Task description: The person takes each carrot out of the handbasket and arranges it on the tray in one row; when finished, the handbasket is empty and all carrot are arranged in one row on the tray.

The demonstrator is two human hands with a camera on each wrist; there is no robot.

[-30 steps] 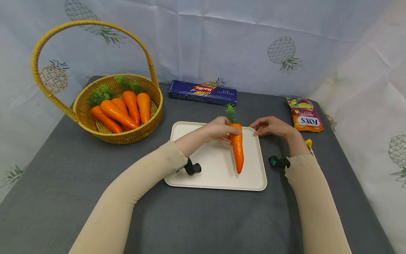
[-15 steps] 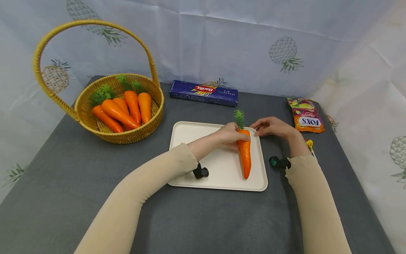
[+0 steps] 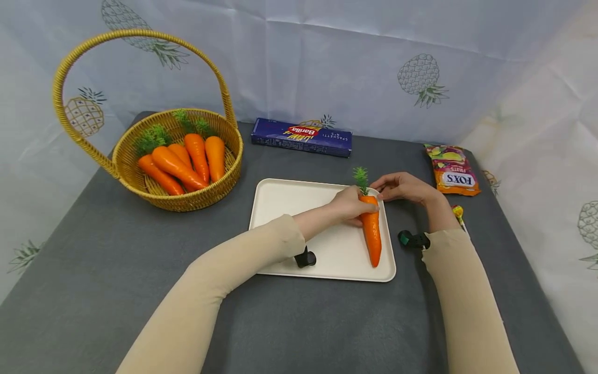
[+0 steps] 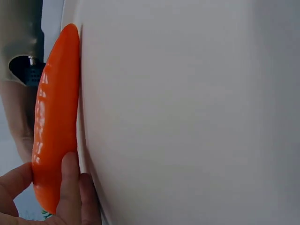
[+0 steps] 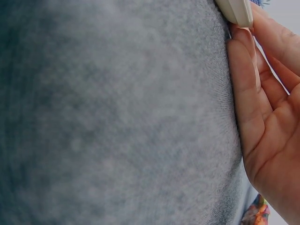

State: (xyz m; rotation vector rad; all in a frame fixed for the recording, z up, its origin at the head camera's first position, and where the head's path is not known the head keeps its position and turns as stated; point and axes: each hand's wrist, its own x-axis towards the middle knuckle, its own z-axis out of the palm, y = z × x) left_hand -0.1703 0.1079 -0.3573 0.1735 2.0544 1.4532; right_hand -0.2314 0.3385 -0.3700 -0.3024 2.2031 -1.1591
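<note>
An orange toy carrot [image 3: 372, 236] with a green leafy top is pinched near its thick end by my left hand [image 3: 347, 205]. It lies along the right side of a cream rectangular tray [image 3: 336, 254], tip towards me. In the left wrist view the carrot [image 4: 58, 108] runs beside the tray's rim, thumb and fingers on either side; whether it touches the tray I cannot tell. My right hand [image 3: 406, 188] grips the tray's far right corner. The right wrist view shows thumb and fingers pinching that tray corner [image 5: 240, 13].
At the back left stands a yellow wicker basket [image 3: 187, 201] with a tall handle, holding several carrots [image 3: 173, 165]. A blue spaghetti box [image 3: 301, 137] lies behind the tray. To the right are a Fox's candy bag [image 3: 452, 172] and a lollipop [image 3: 458, 211] on the grey table [image 3: 327, 327].
My left hand has carried the carrot rightwards and slightly towards me, from over the tray's right half to its right edge. My right hand has stayed at the tray corner.
</note>
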